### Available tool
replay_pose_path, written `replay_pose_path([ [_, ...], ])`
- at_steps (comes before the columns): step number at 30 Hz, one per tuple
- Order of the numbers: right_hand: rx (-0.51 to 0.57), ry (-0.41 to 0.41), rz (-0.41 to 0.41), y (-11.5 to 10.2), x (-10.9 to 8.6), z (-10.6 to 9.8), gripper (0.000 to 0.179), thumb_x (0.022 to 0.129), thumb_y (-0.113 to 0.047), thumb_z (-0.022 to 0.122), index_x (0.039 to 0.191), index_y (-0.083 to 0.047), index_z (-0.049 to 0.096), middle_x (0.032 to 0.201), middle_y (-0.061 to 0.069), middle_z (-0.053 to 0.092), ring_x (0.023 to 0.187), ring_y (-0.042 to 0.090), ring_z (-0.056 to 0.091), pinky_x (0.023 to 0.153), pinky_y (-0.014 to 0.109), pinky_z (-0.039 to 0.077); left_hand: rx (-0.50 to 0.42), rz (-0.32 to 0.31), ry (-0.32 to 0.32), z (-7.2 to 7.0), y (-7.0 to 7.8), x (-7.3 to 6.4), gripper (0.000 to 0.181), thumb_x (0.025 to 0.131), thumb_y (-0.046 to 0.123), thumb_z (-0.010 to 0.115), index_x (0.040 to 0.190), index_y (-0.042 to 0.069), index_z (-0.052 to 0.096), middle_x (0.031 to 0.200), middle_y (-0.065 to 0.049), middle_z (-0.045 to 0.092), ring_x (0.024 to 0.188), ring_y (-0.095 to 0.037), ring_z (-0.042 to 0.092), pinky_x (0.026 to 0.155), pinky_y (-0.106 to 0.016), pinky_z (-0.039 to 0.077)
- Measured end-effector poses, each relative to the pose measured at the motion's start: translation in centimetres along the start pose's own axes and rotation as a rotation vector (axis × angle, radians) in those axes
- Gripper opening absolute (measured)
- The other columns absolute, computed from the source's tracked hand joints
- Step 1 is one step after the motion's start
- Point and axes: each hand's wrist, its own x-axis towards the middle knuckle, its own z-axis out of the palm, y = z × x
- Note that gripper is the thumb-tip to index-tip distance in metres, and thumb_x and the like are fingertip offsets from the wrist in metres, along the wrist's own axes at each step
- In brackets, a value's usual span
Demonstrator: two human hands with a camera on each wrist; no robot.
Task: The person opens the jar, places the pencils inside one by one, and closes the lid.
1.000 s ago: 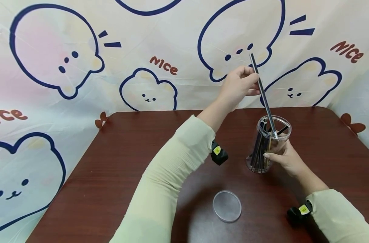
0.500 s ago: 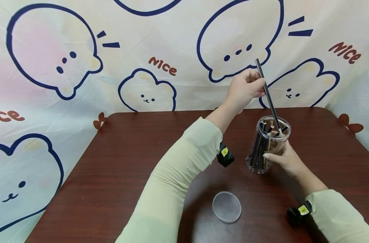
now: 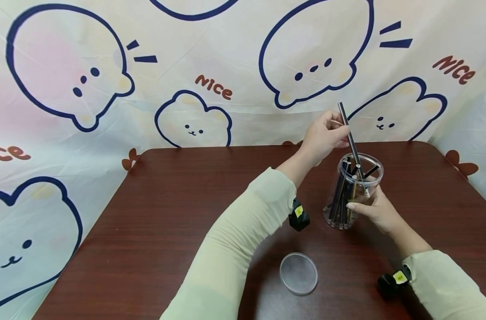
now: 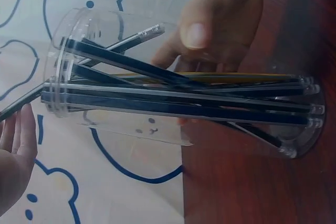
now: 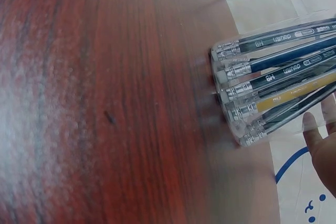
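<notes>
In the head view my left hand point(image 3: 323, 135) pinches a dark pencil point(image 3: 350, 138) above a clear plastic jar point(image 3: 380, 172). The pencil slants down through the jar's mouth, its metal-banded eraser end inside. My right hand point(image 3: 380, 211) grips the jar's side, thumb at the front. Several pencils point(image 4: 184, 106), mostly dark with a yellow one point(image 5: 283, 95), lean within the jar. Their eraser ends sit at its bottom, as the right wrist view shows. Part of my left hand point(image 4: 16, 156) also appears at the left wrist view's edge.
A round clear lid point(image 3: 299, 273) lies on the brown wooden table point(image 3: 155, 240), nearer than the jar. Behind the table hangs a pale cloth point(image 3: 243, 49) printed with cartoon bears. Black cameras are worn on both wrists.
My left hand has moved down and slightly right, lowering the pencil's eraser end from around the jar's rim to further inside. My right hand and the jar have stayed nearly still.
</notes>
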Motion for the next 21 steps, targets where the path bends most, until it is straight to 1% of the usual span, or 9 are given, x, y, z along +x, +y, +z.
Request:
replay_pose_path([
  [3,0.004,-0.011,-0.006,0.1,0.0,0.0,0.061,0.076,0.017,0.049,0.12,-0.02,0.031,0.103,-0.005,0.052,0.081,0.008,0.055,0.062,0.022,0.046,-0.013,0.008,-0.008,0.1,-0.7,0.0,0.006,0.084,0.0,0.051,0.089,0.0,0.049,0.076,-0.005,0.049,0.065,-0.012,0.054,0.059,-0.022,0.049],
  [6,0.024,-0.03,-0.016,0.1,0.1,-0.1,0.061,0.076,0.018,0.048,0.121,-0.018,0.03,0.105,-0.004,0.052,0.081,0.01,0.056,0.063,0.023,0.047,0.001,0.026,-0.02,0.1,-1.6,-0.1,0.006,0.083,0.0,0.052,0.088,-0.001,0.048,0.075,-0.005,0.048,0.066,-0.012,0.054,0.061,-0.022,0.049],
  [9,0.023,-0.036,-0.026,0.1,0.2,-0.1,0.061,0.076,0.018,0.048,0.122,-0.018,0.029,0.106,-0.004,0.051,0.084,0.009,0.055,0.066,0.022,0.045,0.027,0.06,-0.027,0.0,-2.3,-0.3,0.008,0.083,0.001,0.054,0.088,-0.001,0.048,0.074,-0.005,0.048,0.068,-0.01,0.053,0.062,-0.021,0.048],
  [12,0.007,-0.025,-0.024,0.1,0.2,0.0,0.061,0.076,0.017,0.049,0.122,-0.017,0.028,0.108,-0.004,0.049,0.087,0.007,0.052,0.07,0.019,0.043,0.032,0.09,-0.028,-0.1,-2.9,-0.5,0.011,0.083,0.0,0.054,0.092,-0.001,0.048,0.077,-0.004,0.049,0.068,-0.01,0.052,0.062,-0.02,0.048],
  [14,-0.005,-0.011,-0.018,0.2,0.2,0.0,0.061,0.076,0.017,0.049,0.122,-0.017,0.028,0.11,-0.004,0.047,0.089,0.006,0.051,0.071,0.018,0.042,0.028,0.104,-0.031,-0.2,-3.2,-0.6,0.014,0.083,0.0,0.054,0.095,-0.001,0.048,0.079,-0.004,0.05,0.069,-0.009,0.051,0.062,-0.019,0.047],
  [17,-0.014,0.002,-0.008,0.3,0.1,0.0,0.062,0.076,0.017,0.049,0.122,-0.018,0.027,0.111,-0.003,0.044,0.087,0.006,0.051,0.069,0.018,0.043,0.016,0.114,-0.029,-0.2,-3.4,-0.8,0.019,0.082,-0.001,0.054,0.1,-0.001,0.048,0.084,-0.006,0.054,0.071,-0.008,0.052,0.063,-0.019,0.046],
  [21,-0.015,0.007,-0.005,0.4,0.1,0.0,0.062,0.076,0.017,0.049,0.122,-0.018,0.028,0.111,-0.002,0.043,0.086,0.006,0.052,0.069,0.018,0.043,0.004,0.13,-0.024,-0.2,-3.5,-0.9,0.021,0.081,-0.002,0.055,0.102,0.0,0.049,0.087,-0.008,0.056,0.072,-0.008,0.053,0.064,-0.018,0.045],
])
